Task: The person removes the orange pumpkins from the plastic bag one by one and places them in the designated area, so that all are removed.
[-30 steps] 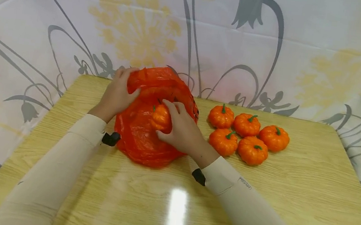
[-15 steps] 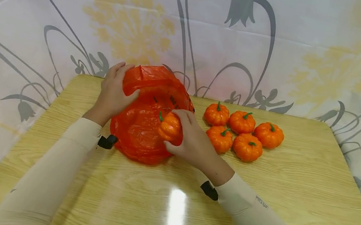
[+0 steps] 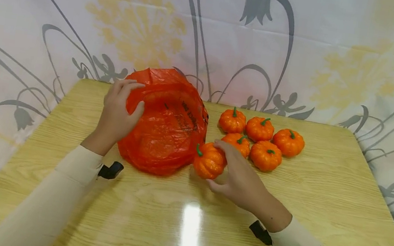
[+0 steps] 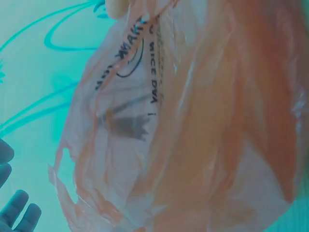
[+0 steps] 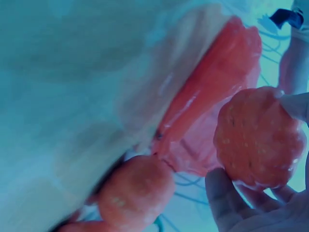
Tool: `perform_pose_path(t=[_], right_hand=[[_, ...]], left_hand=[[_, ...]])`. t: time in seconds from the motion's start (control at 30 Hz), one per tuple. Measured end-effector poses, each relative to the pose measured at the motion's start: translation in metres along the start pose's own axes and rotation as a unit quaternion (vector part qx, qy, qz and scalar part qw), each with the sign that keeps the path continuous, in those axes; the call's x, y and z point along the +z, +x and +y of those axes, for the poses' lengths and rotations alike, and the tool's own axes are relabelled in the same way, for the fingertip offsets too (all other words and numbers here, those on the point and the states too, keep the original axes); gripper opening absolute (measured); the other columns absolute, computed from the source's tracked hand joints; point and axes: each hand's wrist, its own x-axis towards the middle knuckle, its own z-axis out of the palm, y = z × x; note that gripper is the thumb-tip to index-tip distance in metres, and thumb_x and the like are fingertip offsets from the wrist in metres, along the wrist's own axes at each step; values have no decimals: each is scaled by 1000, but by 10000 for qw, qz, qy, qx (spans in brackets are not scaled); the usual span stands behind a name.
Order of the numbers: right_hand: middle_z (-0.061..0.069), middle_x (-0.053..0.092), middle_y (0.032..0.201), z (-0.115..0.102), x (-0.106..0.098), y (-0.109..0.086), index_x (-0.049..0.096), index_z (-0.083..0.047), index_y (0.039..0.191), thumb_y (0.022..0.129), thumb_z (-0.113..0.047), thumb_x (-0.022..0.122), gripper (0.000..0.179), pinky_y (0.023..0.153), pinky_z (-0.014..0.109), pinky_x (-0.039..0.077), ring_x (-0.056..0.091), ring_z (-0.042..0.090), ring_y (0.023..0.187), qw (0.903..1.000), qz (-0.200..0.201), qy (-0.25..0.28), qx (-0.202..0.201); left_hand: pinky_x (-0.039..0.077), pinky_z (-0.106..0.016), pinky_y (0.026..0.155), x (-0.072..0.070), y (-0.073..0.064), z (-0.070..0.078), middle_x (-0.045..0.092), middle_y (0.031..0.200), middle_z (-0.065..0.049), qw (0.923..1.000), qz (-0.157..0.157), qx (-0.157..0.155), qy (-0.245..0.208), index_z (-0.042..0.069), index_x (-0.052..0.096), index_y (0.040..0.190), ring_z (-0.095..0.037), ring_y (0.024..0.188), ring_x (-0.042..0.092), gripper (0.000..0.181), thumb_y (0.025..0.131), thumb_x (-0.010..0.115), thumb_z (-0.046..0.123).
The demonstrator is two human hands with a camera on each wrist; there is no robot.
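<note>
My right hand [image 3: 243, 182] grips a small orange toy pumpkin [image 3: 209, 161] with a green stem, thumb on the near side and fingers on the far side. In the right wrist view the ribbed underside of this pumpkin [image 5: 258, 137] faces the camera. A thin red plastic bag [image 3: 160, 139] with dark print stands with its mouth toward me, just left of the held pumpkin. My left hand [image 3: 116, 114] is at the bag's left rim with its fingers loosely spread. In the left wrist view, fingers [image 4: 19, 208] show apart from the bag [image 4: 193, 121].
Several more orange pumpkins [image 3: 266, 156] sit grouped on the wooden table [image 3: 153, 217], right of the bag. A white cloth with grey and yellow flowers [image 3: 140, 18] hangs behind the table. Black wrist cameras [image 3: 111, 170] are on both sleeves.
My right hand has come out of the bag's mouth, carrying the pumpkin right and toward me. My left hand has shifted slightly left at the rim, and the bag now looks empty inside.
</note>
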Motion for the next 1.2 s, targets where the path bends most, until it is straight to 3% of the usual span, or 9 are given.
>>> perform_pose_path(t=[0.37, 0.53, 0.7, 0.87, 1.03, 1.2], right_hand=[[11, 51, 134, 35, -2, -41, 39, -3, 138, 75, -19, 87, 81, 97, 43, 54, 60, 23, 113, 9999, -97, 68, -48], [13, 58, 135, 46, -4, -49, 39, -4, 141, 74, -13, 86, 82, 94, 44, 56, 65, 26, 111, 9994, -257, 215, 59], [14, 57, 139, 55, -7, -58, 39, -5, 141, 75, -11, 85, 81, 97, 47, 54, 62, 30, 120, 9986, -360, 325, 190], [15, 59, 137, 64, -12, -64, 40, -6, 139, 75, -11, 85, 78, 93, 46, 55, 63, 28, 118, 9984, -350, 366, 240], [17, 60, 133, 69, -17, -69, 39, -5, 138, 76, -12, 85, 77, 91, 46, 55, 65, 27, 110, 9982, -452, 247, 317], [17, 52, 142, 72, -24, -78, 36, -6, 146, 83, -18, 82, 79, 96, 48, 53, 60, 30, 121, 9978, -564, -44, 333]], left_hand=[[31, -65, 106, -7, -22, 13, 51, 135, -21, 9994, -215, 262, 99, 1, 60, 125, -40, 127, 46, 32, 93, 63, 6], [34, -64, 101, -8, -30, 17, 52, 132, -20, 9988, -274, 375, 184, 3, 61, 124, -39, 123, 49, 32, 92, 64, 5], [36, -65, 95, -5, -41, 24, 52, 132, -21, 9973, -451, 521, 259, 3, 62, 124, -38, 122, 50, 32, 91, 65, 5], [40, -64, 97, -4, -52, 30, 53, 135, -21, 9921, -773, 588, 799, 6, 60, 127, -39, 117, 55, 37, 91, 68, 12], [37, -65, 100, -7, -61, 38, 49, 142, -20, 9852, -1036, 368, 1316, 9, 58, 132, -39, 128, 49, 43, 92, 68, 20], [34, -66, 102, -11, -68, 43, 48, 144, -19, 9803, -1080, 374, 1608, 12, 58, 133, -38, 133, 44, 43, 92, 67, 23]])
